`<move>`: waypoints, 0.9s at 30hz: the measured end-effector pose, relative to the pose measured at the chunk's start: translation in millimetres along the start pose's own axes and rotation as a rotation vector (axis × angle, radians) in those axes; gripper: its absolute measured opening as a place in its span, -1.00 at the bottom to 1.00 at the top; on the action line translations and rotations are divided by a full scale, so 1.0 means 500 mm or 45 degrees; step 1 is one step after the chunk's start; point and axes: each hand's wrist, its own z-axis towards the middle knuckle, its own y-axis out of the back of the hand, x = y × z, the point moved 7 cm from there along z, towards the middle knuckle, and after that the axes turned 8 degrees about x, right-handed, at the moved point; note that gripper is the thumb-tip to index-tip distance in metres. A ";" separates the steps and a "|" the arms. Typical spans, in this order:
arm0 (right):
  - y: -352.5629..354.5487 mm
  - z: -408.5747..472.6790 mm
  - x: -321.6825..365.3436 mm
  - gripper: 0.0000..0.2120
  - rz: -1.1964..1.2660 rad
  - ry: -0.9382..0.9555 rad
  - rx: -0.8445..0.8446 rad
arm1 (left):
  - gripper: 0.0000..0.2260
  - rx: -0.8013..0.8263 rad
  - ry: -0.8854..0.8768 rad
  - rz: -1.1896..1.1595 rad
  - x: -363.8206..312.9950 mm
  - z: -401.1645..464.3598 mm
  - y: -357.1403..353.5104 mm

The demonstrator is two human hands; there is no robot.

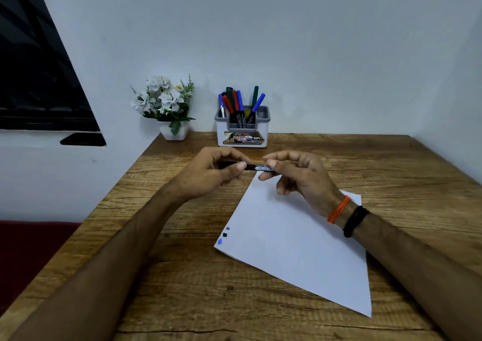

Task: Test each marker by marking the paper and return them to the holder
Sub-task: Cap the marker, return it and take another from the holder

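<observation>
A black marker (257, 168) lies level between both hands, above the far corner of the white paper (292, 246). My left hand (214, 171) grips its cap end and my right hand (297, 173) pinches the barrel with the barcode label. The paper lies askew on the wooden table (182, 275) and carries three small marks, two dark and one blue (220, 241), near its left corner. The white and grey holder (242, 129) stands at the back by the wall with several red, blue and green markers (238, 103) upright in it.
A white pot of artificial flowers (167, 106) sits at the table's back left corner. The wall runs right behind the holder. A dark window is at the far left, and the table's left edge drops to a dark red seat (26, 249).
</observation>
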 end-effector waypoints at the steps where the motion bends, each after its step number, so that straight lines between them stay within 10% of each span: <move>1: -0.001 0.001 0.002 -0.88 -0.054 0.045 0.007 | -0.79 -0.020 0.014 -0.048 0.002 0.000 0.002; 9: -0.011 -0.005 0.035 -0.80 -0.508 0.433 -0.014 | -0.81 -0.002 0.029 -0.172 0.008 0.002 -0.011; 27: -0.006 -0.004 0.039 -0.80 -0.598 0.449 0.018 | -0.88 -0.021 0.056 -0.081 0.009 0.007 -0.035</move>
